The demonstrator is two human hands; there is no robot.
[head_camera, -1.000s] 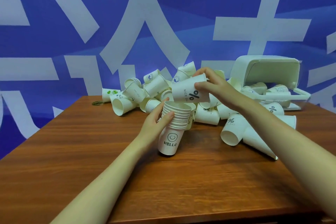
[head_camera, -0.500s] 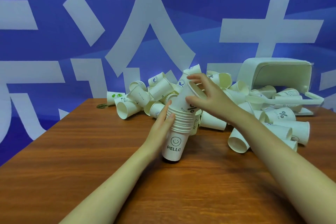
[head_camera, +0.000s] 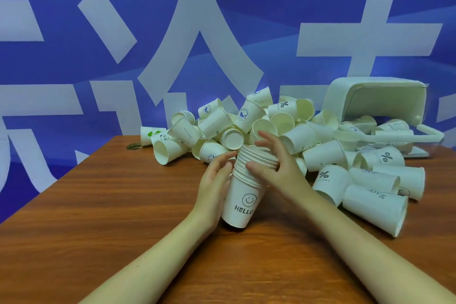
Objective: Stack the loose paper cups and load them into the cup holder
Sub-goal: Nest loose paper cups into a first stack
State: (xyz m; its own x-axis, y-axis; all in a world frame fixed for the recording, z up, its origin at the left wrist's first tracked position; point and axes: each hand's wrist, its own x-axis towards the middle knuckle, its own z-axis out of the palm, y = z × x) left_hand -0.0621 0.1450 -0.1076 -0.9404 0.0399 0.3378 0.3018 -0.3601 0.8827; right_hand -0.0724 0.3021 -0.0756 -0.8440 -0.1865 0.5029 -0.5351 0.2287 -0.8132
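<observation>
- The stack of cups [head_camera: 243,187] stands near the middle of the wooden table [head_camera: 98,217], base on the surface, mouths up. Its long axis runs near vertical, with the top leaning slightly right. The bottom cup shows a smiley face and "HELLO" toward the camera.
- The left hand [head_camera: 214,180] grips the left side of the stack, fingers curled round the band of rims.
- The right hand [head_camera: 274,163] rests on the right side of the rims, fingers loosely spread; thumb and fingertips touch the stack.
- The cup holder [head_camera: 377,103], a white bin, lies on its side at the right rear, its opening facing left and toward the camera. Several cups lie inside it.
- Loose cups [head_camera: 291,131] lie heaped behind and to the right of the stack, pointing in mixed directions.
- Compared with half a second ago, the "%" cup then held by the right hand now sits fully nested in the stack, and the right-hand fingers have spread.
</observation>
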